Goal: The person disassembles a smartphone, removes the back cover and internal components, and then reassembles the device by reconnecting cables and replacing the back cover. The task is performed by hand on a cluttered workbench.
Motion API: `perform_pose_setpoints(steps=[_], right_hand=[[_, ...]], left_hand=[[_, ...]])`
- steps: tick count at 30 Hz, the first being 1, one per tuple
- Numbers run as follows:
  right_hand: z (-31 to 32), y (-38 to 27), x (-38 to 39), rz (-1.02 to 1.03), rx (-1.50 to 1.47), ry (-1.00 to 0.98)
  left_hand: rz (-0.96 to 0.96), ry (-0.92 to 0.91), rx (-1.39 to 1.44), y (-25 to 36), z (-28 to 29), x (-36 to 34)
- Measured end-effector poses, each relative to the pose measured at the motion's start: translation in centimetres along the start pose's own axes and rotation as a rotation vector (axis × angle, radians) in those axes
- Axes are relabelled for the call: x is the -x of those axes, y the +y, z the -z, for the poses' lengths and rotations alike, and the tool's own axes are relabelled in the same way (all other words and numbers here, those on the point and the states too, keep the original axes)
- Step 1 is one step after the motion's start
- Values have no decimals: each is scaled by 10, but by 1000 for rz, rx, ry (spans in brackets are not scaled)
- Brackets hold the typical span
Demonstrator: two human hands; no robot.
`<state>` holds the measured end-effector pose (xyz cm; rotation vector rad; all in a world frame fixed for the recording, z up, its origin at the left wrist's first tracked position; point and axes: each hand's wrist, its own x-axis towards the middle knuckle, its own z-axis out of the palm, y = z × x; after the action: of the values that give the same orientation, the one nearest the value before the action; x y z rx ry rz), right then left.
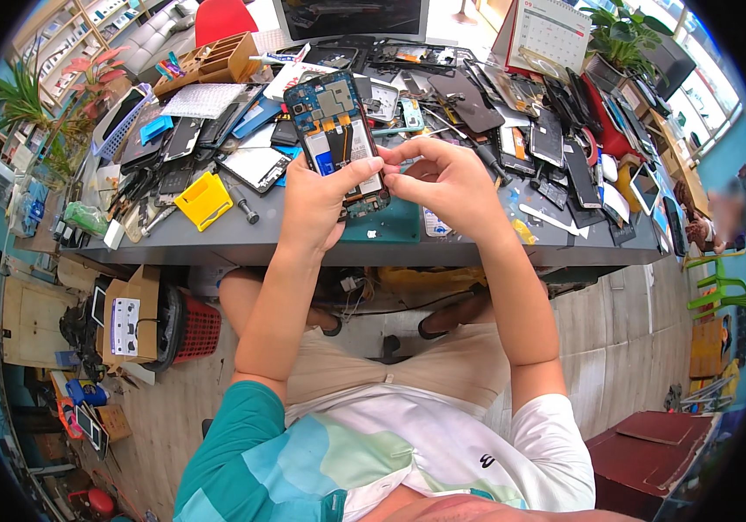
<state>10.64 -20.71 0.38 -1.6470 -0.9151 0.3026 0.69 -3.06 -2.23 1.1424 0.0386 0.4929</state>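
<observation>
An opened smartphone is held upright above the front of the desk, its circuit board, orange flex cables and battery exposed. My left hand is closed round its lower left side, with the thumb lying across the inner parts. At the phone's right edge, my right hand has thumb and fingers pinched together. Whatever those fingertips hold, if anything, is too small to make out. Under the phone lies a dark green mat.
Phone parts and tools crowd the grey desk. A yellow plastic piece and a screwdriver lie left of my hands; a white pry tool lies right. Behind stand a monitor, a wooden organizer and a calendar.
</observation>
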Motion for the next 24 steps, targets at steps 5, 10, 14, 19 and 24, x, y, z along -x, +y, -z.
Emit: perform_pose_setpoints(steps=[5, 10, 14, 19, 24], right_hand=[[0, 3, 0, 2, -31, -3], [-1, 6, -2, 8, -30, -6], [-1, 2, -2, -21, -16, -1], [-2, 4, -4, 1, 17, 10], [-3, 6, -6, -37, 18, 10]], left_hand=[[-2, 25, 18, 1, -3, 1], [-4, 3, -29, -2, 2, 0], [-3, 3, -39, -2, 2, -1], [-1, 1, -51, -4, 4, -2], [-18, 3, -39, -2, 0, 0]])
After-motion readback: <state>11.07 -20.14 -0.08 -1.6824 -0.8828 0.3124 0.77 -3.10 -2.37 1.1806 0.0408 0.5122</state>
